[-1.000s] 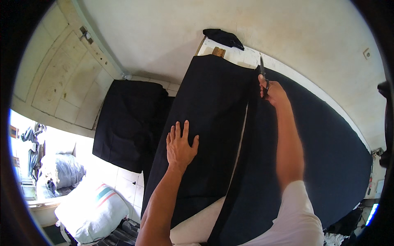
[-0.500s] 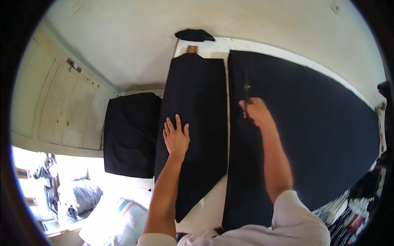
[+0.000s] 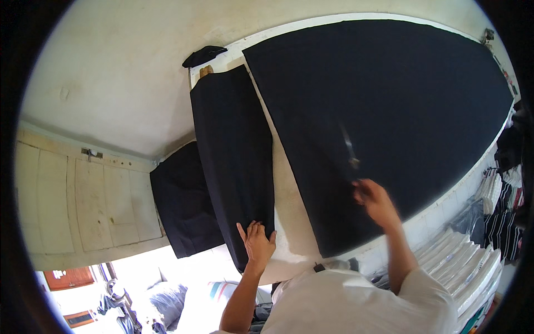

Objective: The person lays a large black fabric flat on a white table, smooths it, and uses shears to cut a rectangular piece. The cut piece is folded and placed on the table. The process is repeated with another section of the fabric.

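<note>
A narrow piece of dark cloth (image 3: 233, 139) lies lengthwise along the left part of the table. My left hand (image 3: 257, 247) rests on its near end, palm down, with thumb and forefinger apart. To the right, a much larger dark cloth (image 3: 384, 94) is spread over the table. Just above its near part, my right hand (image 3: 378, 203) is closed around the handles of scissors (image 3: 350, 146), whose blades point away from me and are blurred. A bare strip of the pale table (image 3: 289, 183) separates the two cloths.
Another dark cloth (image 3: 186, 206) hangs at the left, by a wooden door (image 3: 105, 206). A small black bundle (image 3: 204, 56) sits at the far left corner, near a piece of wood (image 3: 206, 70). Wrapped white garments (image 3: 456, 267) are stacked at the near right.
My view has turned. The narrow cloth has shifted left and the gap beside it has widened. My left hand is nearer the cloth's near end; the scissors are still in my right hand.
</note>
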The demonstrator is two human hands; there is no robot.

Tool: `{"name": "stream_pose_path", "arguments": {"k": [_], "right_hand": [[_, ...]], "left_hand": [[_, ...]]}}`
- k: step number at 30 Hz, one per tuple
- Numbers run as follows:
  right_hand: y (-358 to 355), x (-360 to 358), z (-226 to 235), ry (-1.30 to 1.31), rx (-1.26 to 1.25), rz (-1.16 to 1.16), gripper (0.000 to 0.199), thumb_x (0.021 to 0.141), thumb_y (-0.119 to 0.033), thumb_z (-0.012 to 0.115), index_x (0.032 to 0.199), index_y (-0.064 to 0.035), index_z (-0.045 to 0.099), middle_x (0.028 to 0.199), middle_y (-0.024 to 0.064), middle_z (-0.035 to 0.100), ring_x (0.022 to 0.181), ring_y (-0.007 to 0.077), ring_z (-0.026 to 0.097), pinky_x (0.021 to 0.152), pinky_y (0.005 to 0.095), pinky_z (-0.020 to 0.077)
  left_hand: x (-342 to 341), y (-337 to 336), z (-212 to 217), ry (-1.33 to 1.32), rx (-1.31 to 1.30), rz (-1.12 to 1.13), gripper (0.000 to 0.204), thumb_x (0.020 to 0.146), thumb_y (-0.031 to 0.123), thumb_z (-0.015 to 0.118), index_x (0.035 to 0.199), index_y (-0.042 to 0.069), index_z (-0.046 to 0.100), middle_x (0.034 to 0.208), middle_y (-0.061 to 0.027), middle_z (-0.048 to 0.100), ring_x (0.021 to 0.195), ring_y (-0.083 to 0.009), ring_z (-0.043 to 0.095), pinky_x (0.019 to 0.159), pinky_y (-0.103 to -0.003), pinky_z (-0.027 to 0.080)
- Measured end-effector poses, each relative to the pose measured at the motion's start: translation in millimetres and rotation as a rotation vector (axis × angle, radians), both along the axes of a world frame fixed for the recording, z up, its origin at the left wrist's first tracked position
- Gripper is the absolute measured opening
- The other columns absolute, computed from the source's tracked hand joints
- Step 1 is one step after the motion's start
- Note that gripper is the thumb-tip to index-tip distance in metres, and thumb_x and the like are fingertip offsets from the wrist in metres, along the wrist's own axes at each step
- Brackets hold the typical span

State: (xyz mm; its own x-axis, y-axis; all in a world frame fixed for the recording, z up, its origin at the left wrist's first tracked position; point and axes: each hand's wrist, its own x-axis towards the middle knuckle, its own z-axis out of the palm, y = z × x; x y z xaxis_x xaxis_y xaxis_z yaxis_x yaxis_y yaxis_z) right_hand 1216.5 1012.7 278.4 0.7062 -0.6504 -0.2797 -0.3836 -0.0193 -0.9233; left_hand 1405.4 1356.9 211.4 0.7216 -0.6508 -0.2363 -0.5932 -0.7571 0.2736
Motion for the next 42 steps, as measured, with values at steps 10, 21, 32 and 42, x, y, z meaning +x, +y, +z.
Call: {"name": "stream_pose_path", "arguments": {"k": [10, 21, 32, 42], "right_hand": [[71.3, -60.0, -33.3, 0.54, -1.227, -0.272, 0.048, 0.087, 0.007, 0.071, 0.134, 0.0037, 0.066, 0.135, 0.0227, 0.061, 0.129, 0.0434, 0.056, 0.111, 0.0522, 0.046], [389.0, 263.7, -164.5, 0.252, -0.77, -0.014, 0.053, 0.098, -0.024, 0.058, 0.146, -0.0007, 0.051, 0.116, 0.0152, 0.058, 0.109, 0.0406, 0.059, 0.088, 0.0496, 0.0513], [205.5, 122.8, 0.5, 0.044, -0.012, 0.066, 0.094, 0.069, -0.025, 0.092, 0.145, 0.0148, 0.055, 0.128, 0.0298, 0.07, 0.116, 0.0354, 0.071, 0.104, 0.0397, 0.0535], [134.8, 62.7, 13.1, 0.356, -0.93, 0.019, 0.089, 0.068, -0.022, 0.088, 0.141, 0.0118, 0.05, 0.121, 0.0246, 0.06, 0.115, 0.0442, 0.061, 0.099, 0.05, 0.0547]], "left_hand": [[27.2, 12.8, 48.3, 0.999, -0.587, 0.775, 0.069, 0.091, 0.027, 0.085, 0.141, -0.012, 0.059, 0.133, -0.0224, 0.07, 0.126, -0.0302, 0.066, 0.108, -0.036, 0.05], [27.2, 99.7, 103.1, 0.02, -0.617, 0.142, 0.033, 0.108, 0.029, 0.066, 0.113, -0.004, 0.074, 0.095, -0.0242, 0.072, 0.095, -0.0444, 0.07, 0.089, -0.044, 0.054], [11.3, 130.6, -6.0, 0.416, -0.705, 0.636, 0.066, 0.104, 0.047, 0.069, 0.141, -0.008, 0.062, 0.127, -0.0314, 0.073, 0.121, -0.0388, 0.071, 0.106, -0.046, 0.053], [-51.1, 61.9, -26.7, 0.365, -0.242, 0.196, 0.067, 0.094, 0.029, 0.072, 0.158, 0.016, 0.056, 0.123, -0.0255, 0.075, 0.116, -0.043, 0.073, 0.106, -0.05, 0.055]]}}
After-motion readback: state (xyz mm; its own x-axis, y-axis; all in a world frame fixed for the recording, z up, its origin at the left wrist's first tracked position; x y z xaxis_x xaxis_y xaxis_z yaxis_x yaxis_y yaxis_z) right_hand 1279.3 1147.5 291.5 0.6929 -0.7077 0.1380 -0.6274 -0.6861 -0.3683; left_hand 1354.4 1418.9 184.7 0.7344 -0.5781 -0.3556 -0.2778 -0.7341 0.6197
